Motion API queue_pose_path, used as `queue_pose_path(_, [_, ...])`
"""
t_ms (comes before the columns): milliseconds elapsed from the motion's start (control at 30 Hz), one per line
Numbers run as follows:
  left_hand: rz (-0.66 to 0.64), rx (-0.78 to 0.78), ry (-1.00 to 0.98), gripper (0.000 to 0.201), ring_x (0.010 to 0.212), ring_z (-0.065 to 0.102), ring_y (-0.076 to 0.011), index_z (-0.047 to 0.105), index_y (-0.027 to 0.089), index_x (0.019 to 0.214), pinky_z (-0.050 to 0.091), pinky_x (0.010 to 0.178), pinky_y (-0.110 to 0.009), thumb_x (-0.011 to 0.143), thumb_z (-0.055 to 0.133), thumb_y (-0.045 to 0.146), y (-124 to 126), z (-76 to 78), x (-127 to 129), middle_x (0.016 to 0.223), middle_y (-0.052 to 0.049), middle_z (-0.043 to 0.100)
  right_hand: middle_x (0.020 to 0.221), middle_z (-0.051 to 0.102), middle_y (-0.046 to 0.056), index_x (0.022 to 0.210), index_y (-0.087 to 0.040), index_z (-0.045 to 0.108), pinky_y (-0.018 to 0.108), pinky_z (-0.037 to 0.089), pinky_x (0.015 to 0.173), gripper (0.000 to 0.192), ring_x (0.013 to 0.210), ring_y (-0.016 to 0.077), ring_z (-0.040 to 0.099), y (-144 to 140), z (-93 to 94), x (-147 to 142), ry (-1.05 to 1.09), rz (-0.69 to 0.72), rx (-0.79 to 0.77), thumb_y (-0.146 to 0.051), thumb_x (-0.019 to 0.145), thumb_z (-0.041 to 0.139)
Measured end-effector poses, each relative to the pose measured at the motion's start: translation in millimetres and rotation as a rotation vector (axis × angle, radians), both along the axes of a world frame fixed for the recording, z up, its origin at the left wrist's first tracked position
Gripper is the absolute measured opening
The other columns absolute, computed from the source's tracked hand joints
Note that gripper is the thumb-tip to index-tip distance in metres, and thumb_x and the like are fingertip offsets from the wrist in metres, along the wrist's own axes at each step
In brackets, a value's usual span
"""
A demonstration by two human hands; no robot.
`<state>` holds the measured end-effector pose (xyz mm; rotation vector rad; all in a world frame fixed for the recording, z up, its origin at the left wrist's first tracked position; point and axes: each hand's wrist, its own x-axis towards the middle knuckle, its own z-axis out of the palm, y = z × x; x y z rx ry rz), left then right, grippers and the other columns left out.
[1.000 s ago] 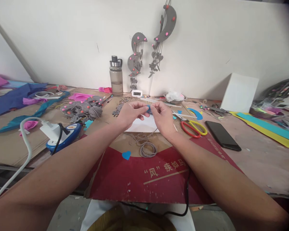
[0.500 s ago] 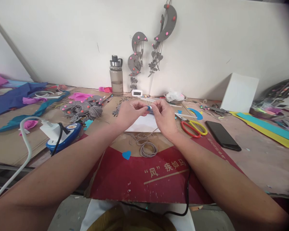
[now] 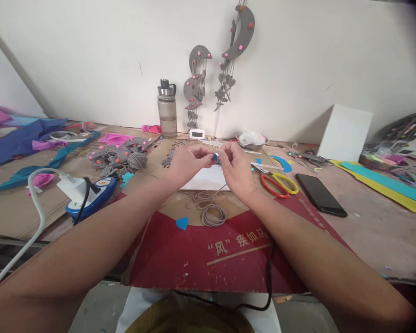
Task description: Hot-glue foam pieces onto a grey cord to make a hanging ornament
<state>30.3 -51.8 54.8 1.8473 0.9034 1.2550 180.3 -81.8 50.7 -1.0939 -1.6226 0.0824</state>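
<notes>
Both hands meet above the middle of the table. My left hand [image 3: 185, 163] and my right hand [image 3: 236, 167] pinch a small blue felt piece [image 3: 215, 157] between their fingertips. A thin grey cord [image 3: 219, 190] seems to run down from it to a coil of grey cord [image 3: 213, 215] on the red cardboard [image 3: 229, 259]. A white sheet [image 3: 208, 180] lies just under the hands. A blue felt heart [image 3: 182, 223] rests left of the coil.
Red and yellow scissors [image 3: 279, 183] and a black phone [image 3: 321, 194] lie to the right. A blue glue gun [image 3: 92, 196] with a white cable sits to the left, behind it grey felt pieces [image 3: 119, 157]. A water bottle [image 3: 167, 110], a small clock [image 3: 197, 134] and a white box [image 3: 345, 132] stand by the wall.
The hands have risen slightly and their fingertips have shifted on the small blue piece. Nothing else on the table has moved.
</notes>
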Motion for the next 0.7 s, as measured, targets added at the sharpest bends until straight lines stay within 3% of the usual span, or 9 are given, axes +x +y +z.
queue_pose_path(200, [0.011,-0.014,-0.007,0.012,0.070,0.069,-0.0151,0.069,0.016,0.079,0.056,0.067,-0.026,0.075,0.063,0.026,-2.9,2.1,1.8,0.079,-0.004,0.072,0.072,0.053,-0.001,0.081,-0.020,0.050,0.028,0.036,0.064,0.013,0.065,0.0119,0.046,1.1,-0.9,0.4,-0.041,-0.002,-0.002,-0.029,0.090,0.045])
queue_pose_path(533, [-0.030,-0.144,-0.254,0.010,0.066,0.068,-0.0154,0.064,0.013,0.072,0.059,0.068,-0.031,0.073,0.067,0.023,2.6,-1.4,2.9,0.068,-0.002,0.066,0.077,0.057,0.001,0.082,-0.020,0.052,0.028,0.037,0.065,0.012,0.068,0.0132,0.049,-1.3,-4.2,-3.2,-0.144,-0.025,0.036,-0.027,0.090,0.046])
queue_pose_path(700, [-0.009,-0.115,-0.416,0.011,0.066,0.067,-0.0142,0.064,0.013,0.074,0.058,0.070,-0.032,0.072,0.069,0.023,17.0,-4.8,-2.4,0.071,-0.002,0.066,0.090,0.061,0.005,0.091,-0.019,0.056,0.030,0.041,0.077,0.016,0.084,0.0161,0.054,-6.4,-6.2,-8.6,-0.251,0.092,0.058,-0.024,0.093,0.041])
